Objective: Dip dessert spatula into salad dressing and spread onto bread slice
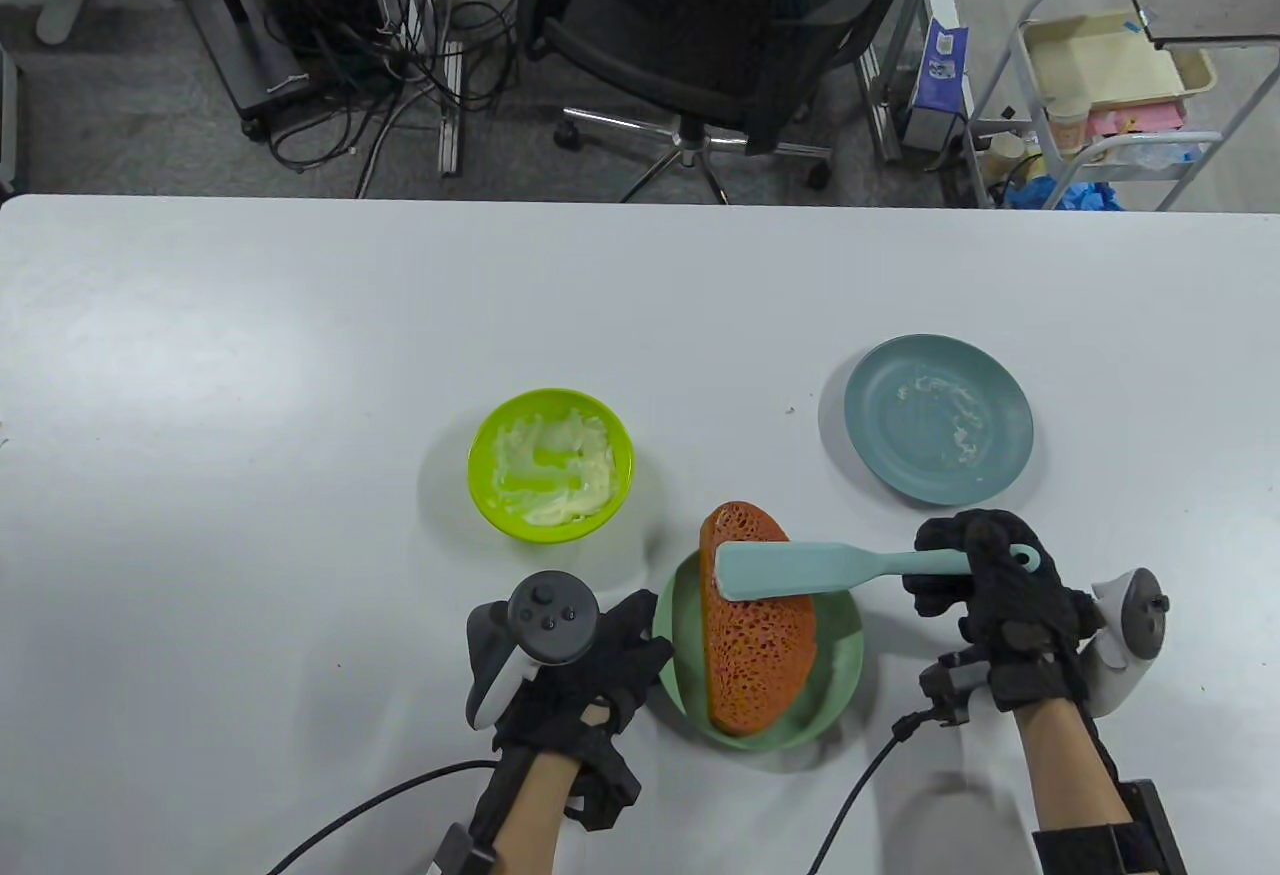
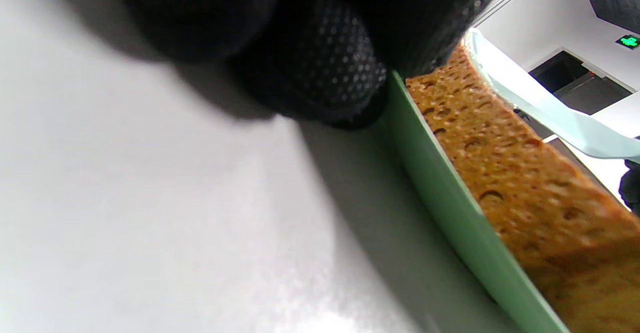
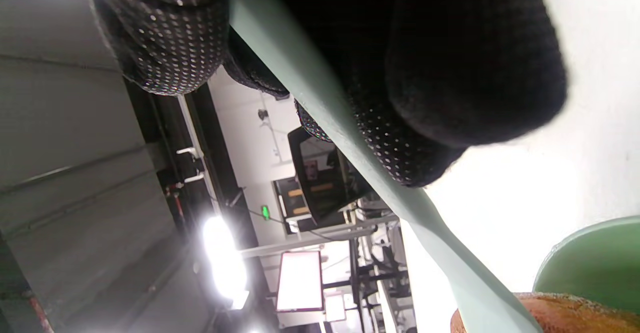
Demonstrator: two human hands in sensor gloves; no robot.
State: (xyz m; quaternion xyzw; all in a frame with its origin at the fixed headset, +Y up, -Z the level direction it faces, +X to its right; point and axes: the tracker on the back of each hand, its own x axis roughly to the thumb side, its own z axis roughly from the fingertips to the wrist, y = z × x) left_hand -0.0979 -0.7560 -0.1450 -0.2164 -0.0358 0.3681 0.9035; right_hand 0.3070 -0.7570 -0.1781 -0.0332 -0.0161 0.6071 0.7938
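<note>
An orange-brown bread slice (image 1: 755,635) lies in a light green plate (image 1: 835,685) near the table's front. My right hand (image 1: 985,580) grips the handle of a pale teal spatula (image 1: 800,570); its blade lies across the far part of the bread. The handle runs between my fingers in the right wrist view (image 3: 320,118). My left hand (image 1: 610,660) rests at the plate's left rim, fingers touching it (image 2: 325,83). The bread (image 2: 525,173) and plate rim (image 2: 450,198) show in the left wrist view. A lime green bowl (image 1: 551,465) of white dressing sits to the left, behind the plate.
A blue-grey plate (image 1: 938,417) with white smears sits on the table behind my right hand. Cables trail from both wrists toward the front edge. An office chair (image 1: 700,25) and a cart (image 1: 1100,95) stand beyond the table's far edge.
</note>
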